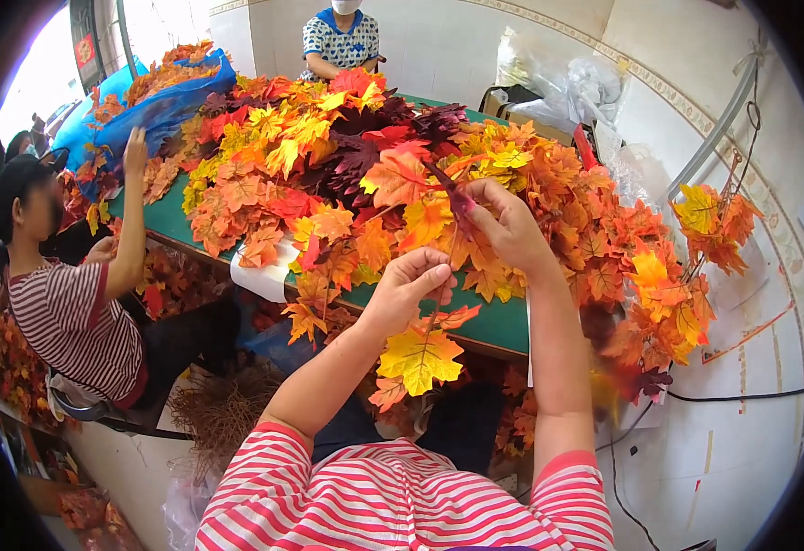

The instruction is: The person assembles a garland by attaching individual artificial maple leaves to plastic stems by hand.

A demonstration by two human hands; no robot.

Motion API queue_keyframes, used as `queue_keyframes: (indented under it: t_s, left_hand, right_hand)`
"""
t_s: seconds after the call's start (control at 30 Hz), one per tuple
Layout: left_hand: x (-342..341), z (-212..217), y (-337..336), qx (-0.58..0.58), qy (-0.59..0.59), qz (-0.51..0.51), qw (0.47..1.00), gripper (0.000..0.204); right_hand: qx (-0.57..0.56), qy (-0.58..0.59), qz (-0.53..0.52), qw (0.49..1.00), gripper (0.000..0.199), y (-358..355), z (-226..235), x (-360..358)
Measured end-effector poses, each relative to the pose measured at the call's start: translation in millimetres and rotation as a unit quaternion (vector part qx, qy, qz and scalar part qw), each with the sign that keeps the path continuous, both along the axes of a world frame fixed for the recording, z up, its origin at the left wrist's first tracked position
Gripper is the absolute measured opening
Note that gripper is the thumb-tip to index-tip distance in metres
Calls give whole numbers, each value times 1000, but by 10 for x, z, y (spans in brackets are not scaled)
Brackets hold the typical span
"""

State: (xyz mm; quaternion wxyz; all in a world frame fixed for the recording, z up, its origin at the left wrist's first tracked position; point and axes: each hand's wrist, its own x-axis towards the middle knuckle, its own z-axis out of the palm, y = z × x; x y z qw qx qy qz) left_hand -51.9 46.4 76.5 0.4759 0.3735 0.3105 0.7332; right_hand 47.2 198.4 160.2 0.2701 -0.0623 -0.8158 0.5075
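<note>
My left hand (409,286) pinches the thin brown stem of an artificial maple leaf spray, above the green table's near edge. Below those fingers hangs a yellow leaf (420,361) with orange edges, part of the same spray. Up and to the right, my right hand (510,228) is closed on a dark purple leaf (461,200) by the upper stem. Orange-red leaves (397,176) spread just left of that hand; whether they belong to the spray I cannot tell. The right fingertips are partly hidden by the purple leaf.
Heaped artificial leaves (296,138) cover much of the green table (494,323). A co-worker in a striped shirt (76,312) sits at left, near a blue bag (177,101). Another person (340,41) sits across. Bare brown stems (223,409) lie low at left; leaf sprays (719,216) hang at right.
</note>
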Motion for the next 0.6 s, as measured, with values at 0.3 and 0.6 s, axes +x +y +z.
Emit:
queue_keyframes:
  t_s: [0.3,0.6]
  left_hand:
    - [-1,-34,7,-27,14,18,999,15]
    - [-28,106,179,-28,65,148,986,25]
  right_hand:
    - [176,-22,-101,979,17,-138,-15,67]
    - [267,105,-179,941,13,-165,-121,-11]
